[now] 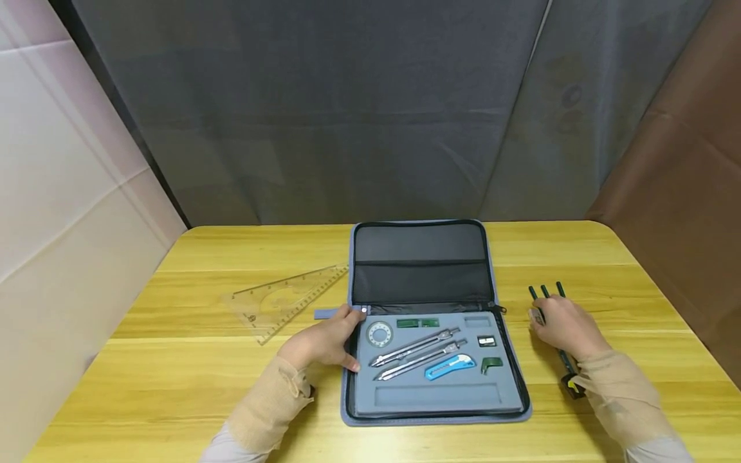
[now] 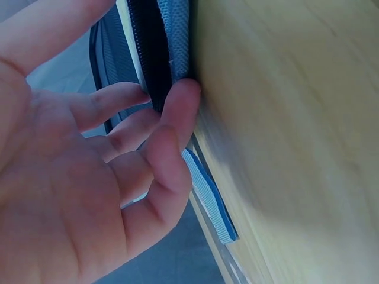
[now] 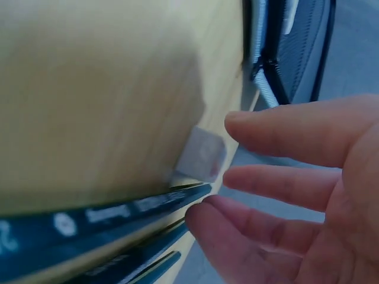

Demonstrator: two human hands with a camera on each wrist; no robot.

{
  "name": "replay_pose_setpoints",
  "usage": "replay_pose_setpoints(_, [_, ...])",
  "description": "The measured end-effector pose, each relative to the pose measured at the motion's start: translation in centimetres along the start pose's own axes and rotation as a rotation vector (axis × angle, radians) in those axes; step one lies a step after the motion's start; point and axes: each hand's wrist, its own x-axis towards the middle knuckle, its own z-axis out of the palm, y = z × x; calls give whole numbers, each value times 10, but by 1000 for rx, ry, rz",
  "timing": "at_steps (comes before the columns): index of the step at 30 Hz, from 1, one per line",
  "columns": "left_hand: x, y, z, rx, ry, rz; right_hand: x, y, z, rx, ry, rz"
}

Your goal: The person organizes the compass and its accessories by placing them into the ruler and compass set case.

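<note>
An open zip case (image 1: pixel 419 283) lies on the table with a grey moulded tray (image 1: pixel 365 393) in its lower half. My left hand (image 1: pixel 327 337) rests against the case's left edge, its fingertips touching the zipped rim in the left wrist view. To the right, my right hand (image 1: pixel 570 325) hovers over several dark green pencils (image 3: pixel 118 220). Its thumb and fingers stand apart near a whitish eraser-like block (image 3: pixel 202 155), without a visible grip on it. Two metal compasses (image 1: pixel 413 347), a blue utility knife (image 1: pixel 449 366) and a sharpener (image 1: pixel 486 341) sit in the tray.
A clear set square (image 1: pixel 255 308) lies on the wooden table (image 1: pixel 173 360) left of the case. The tray also holds a round white ring (image 1: pixel 379 334), green pieces (image 1: pixel 417 323) and a long slot along its front. A blue strap (image 2: pixel 210 198) sticks out from the case's left side.
</note>
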Motion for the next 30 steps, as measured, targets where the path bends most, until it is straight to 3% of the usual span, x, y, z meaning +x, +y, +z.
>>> replay_pose_setpoints(16, [-2, -1, 1, -23, 14, 14, 3, 2, 10, 36, 70, -32])
replay_pose_setpoints(30, [-1, 0, 0, -36, 8, 5, 8, 2, 8, 79, -21, 68])
